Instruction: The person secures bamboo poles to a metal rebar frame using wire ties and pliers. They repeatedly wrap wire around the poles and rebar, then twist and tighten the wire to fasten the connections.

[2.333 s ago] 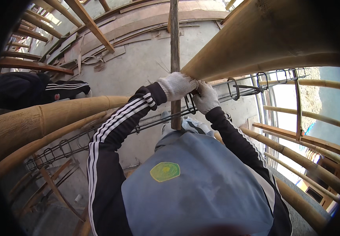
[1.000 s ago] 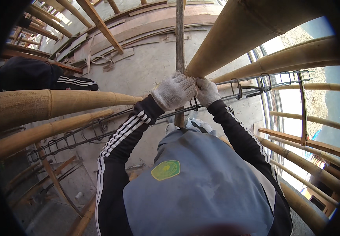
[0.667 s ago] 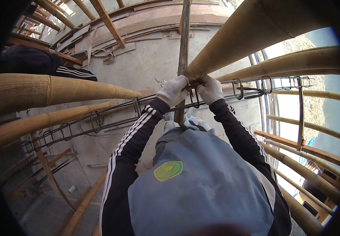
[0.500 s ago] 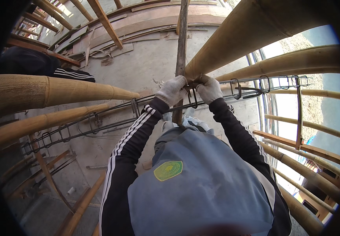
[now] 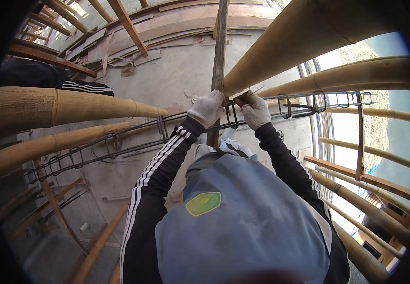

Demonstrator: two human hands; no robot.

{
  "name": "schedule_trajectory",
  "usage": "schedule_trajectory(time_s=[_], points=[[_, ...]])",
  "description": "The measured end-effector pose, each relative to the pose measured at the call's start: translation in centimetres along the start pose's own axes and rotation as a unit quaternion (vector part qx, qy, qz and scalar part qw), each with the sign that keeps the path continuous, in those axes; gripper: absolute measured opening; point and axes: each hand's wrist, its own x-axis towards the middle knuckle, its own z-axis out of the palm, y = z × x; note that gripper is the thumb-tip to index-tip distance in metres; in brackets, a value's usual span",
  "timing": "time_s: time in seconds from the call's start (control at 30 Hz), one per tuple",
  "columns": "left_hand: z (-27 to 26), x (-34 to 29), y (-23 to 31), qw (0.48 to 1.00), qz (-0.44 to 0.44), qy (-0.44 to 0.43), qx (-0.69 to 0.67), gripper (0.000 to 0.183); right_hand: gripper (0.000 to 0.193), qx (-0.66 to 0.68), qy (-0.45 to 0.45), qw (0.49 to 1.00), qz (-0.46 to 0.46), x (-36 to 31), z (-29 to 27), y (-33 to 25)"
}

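Observation:
A long rebar cage (image 5: 141, 134) of thin bars with square stirrups (image 5: 232, 116) crosses in front of me. My left hand (image 5: 207, 109), in a white knit glove, is closed at the top bar beside an upright wooden post (image 5: 219, 52); what its fingers grip is hidden. My right hand (image 5: 255, 110), gloved alike with dark-looking fingertips, is closed just right of the nearest stirrup. From its pinched fingers a thin wire (image 5: 259, 89) sticks out. Both hands are at the upper side of the cage, a short gap between them.
Thick bamboo poles (image 5: 280, 42) slant in from the upper right, and another bamboo pole (image 5: 77, 106) comes from the left. Planks (image 5: 186, 26) lie on the concrete floor (image 5: 167, 75) beyond. A person's dark striped sleeve (image 5: 86, 87) shows at the left.
My right hand has moved slightly right and down, away from my left, and the wire at its fingers now shows. My left hand stays at nearly the same place.

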Motion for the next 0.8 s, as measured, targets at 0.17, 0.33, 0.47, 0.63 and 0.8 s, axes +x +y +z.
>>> schedule_trajectory(time_s=[0.17,0.33,0.47,0.63,0.8], points=[[0.1,0.7,0.2,0.995,-0.092,-0.026,-0.026,0.02,0.016,-0.113,0.011,0.989,-0.096,-1.4,-0.6,0.8],[-1.0,3.2,0.1,0.987,-0.098,-0.089,-0.088,0.018,0.013,-0.343,0.0,0.905,-0.252,-1.7,-0.2,-0.5],[-1.9,5.3,-0.4,0.977,-0.082,-0.175,-0.083,0.02,0.019,-0.409,0.007,0.874,-0.262,-1.5,0.9,-1.9],[-0.1,4.6,-0.7,0.977,-0.177,-0.099,-0.063,0.031,0.018,-0.439,0.006,0.877,-0.197,-1.5,1.4,-3.6],[1.8,2.6,-1.3,0.966,-0.204,-0.03,-0.153,0.032,0.02,-0.4,0.008,0.906,-0.137,-1.6,1.8,-4.0]])
